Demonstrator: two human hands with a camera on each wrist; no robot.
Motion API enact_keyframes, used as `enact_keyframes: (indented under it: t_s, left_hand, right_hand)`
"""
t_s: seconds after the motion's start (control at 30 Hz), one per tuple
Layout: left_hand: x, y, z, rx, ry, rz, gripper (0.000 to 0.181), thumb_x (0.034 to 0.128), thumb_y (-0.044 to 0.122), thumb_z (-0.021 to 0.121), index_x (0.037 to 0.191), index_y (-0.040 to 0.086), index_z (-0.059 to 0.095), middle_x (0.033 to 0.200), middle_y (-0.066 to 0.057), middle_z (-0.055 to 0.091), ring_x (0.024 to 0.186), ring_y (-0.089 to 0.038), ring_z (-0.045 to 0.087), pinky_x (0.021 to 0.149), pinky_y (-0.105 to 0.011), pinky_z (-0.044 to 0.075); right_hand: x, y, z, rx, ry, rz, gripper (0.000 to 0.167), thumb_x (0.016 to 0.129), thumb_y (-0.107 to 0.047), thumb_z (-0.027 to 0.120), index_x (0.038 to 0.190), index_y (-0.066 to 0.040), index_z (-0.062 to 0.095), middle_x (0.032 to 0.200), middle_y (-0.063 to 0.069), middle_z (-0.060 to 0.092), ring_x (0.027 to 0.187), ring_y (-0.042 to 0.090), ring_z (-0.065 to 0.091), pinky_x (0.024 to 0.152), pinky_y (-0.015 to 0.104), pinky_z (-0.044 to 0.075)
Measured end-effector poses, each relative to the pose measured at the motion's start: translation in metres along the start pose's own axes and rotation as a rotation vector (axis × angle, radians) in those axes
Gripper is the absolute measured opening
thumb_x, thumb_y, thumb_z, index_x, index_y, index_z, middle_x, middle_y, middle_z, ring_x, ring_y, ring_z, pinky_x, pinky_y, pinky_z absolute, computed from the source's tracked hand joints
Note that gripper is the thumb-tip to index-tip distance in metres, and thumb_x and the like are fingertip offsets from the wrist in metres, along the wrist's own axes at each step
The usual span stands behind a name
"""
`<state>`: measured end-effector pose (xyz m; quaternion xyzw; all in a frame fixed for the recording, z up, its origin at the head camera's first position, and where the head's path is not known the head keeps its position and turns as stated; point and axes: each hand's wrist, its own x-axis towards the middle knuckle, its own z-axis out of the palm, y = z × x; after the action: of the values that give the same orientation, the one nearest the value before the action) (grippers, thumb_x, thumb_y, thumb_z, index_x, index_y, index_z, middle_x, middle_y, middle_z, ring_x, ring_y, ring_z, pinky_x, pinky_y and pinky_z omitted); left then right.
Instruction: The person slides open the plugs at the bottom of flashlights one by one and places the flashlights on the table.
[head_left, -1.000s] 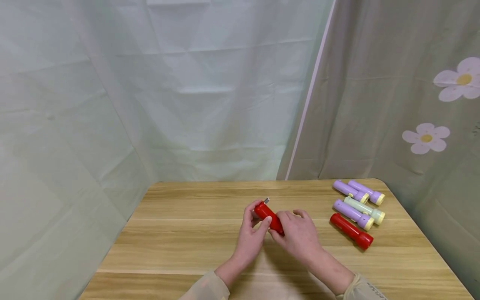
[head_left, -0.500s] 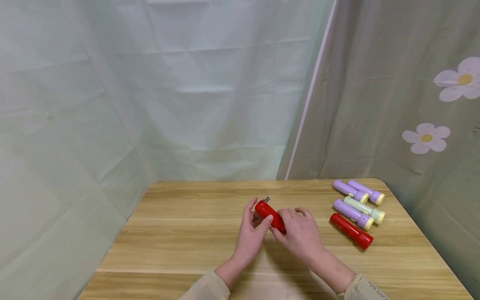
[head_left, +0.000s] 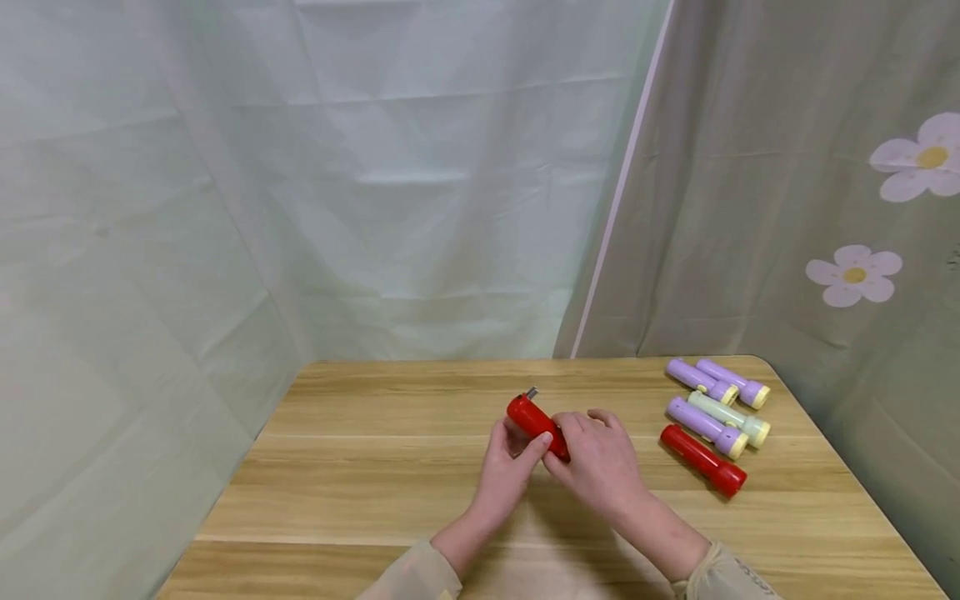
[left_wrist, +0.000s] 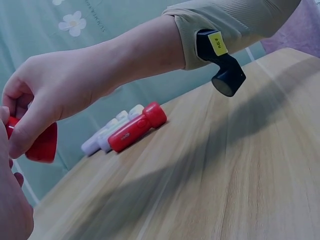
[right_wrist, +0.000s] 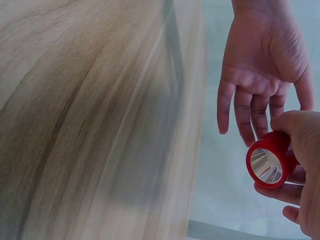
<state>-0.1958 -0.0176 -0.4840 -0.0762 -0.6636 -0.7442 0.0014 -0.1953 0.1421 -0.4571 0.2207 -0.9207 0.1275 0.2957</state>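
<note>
A red flashlight (head_left: 536,423) is held above the table, tilted, with small silver metal prongs (head_left: 532,392) sticking out at its tail. My right hand (head_left: 600,462) grips its head end. In the right wrist view the flashlight's reflector (right_wrist: 266,166) faces the camera, and my right hand (right_wrist: 307,165) wraps it from the side. My left hand (head_left: 504,475) has its thumb on the barrel and its fingers behind, partly hidden. From the right wrist camera, several fingers of the left hand (right_wrist: 265,65) look fairly straight. The red flashlight head (left_wrist: 44,145) also shows in the left wrist view.
Another red flashlight (head_left: 702,461) lies on the wooden table (head_left: 360,475) right of my hands. Behind it lie a purple flashlight (head_left: 705,427), a pale green flashlight (head_left: 727,417) and more purple flashlights (head_left: 701,382). Curtains (head_left: 450,208) hang behind the table's far edge.
The left index finger has come down from beside the tail end, leaving more of it exposed. The held flashlight's tail has risen slightly. The flashlights on the table stay put.
</note>
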Motion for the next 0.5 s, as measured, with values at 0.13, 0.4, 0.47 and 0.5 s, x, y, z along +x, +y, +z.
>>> enact_keyframes:
  t_s: [0.13,0.4,0.47,0.5]
  left_hand:
    - [-0.0006,0.0023,0.0019,0.017,0.006,-0.021,0.053,0.0961,0.027,0.073,0.136,0.007,0.046,0.130,-0.009,0.061,0.118,-0.025,0.057,0.098,-0.035,0.049]
    - [-0.0017,0.0037,0.0036,0.005,0.020,-0.050,0.053,0.0956,0.028,0.074,0.134,0.006,0.046,0.129,-0.009,0.061,0.118,-0.025,0.057,0.098,-0.037,0.050]
    - [-0.0016,0.0025,0.0040,-0.003,0.031,-0.050,0.053,0.0956,0.026,0.074,0.134,0.004,0.046,0.128,-0.010,0.062,0.117,-0.026,0.058,0.097,-0.035,0.050]
    - [-0.0016,0.0020,0.0041,-0.009,0.037,-0.050,0.052,0.0956,0.026,0.074,0.134,0.004,0.046,0.128,-0.011,0.062,0.117,-0.025,0.058,0.097,-0.034,0.050]
  right_hand:
    - [0.0012,-0.0012,-0.0014,-0.001,0.000,-0.005,0.033,0.081,-0.030,0.081,0.104,-0.012,0.066,0.085,-0.001,0.070,0.069,0.013,0.065,0.098,0.048,0.047]
    - [0.0027,-0.0042,-0.0036,0.002,-0.006,-0.001,0.035,0.080,-0.031,0.083,0.104,-0.011,0.066,0.087,-0.001,0.071,0.072,0.014,0.066,0.099,0.048,0.046]
    - [0.0025,-0.0048,-0.0032,0.001,-0.008,-0.002,0.035,0.080,-0.032,0.083,0.104,-0.012,0.066,0.087,0.000,0.071,0.072,0.014,0.067,0.099,0.049,0.046]
    - [0.0024,-0.0053,-0.0030,0.000,-0.011,-0.002,0.035,0.081,-0.032,0.083,0.104,-0.012,0.066,0.088,0.000,0.071,0.072,0.014,0.067,0.099,0.049,0.047]
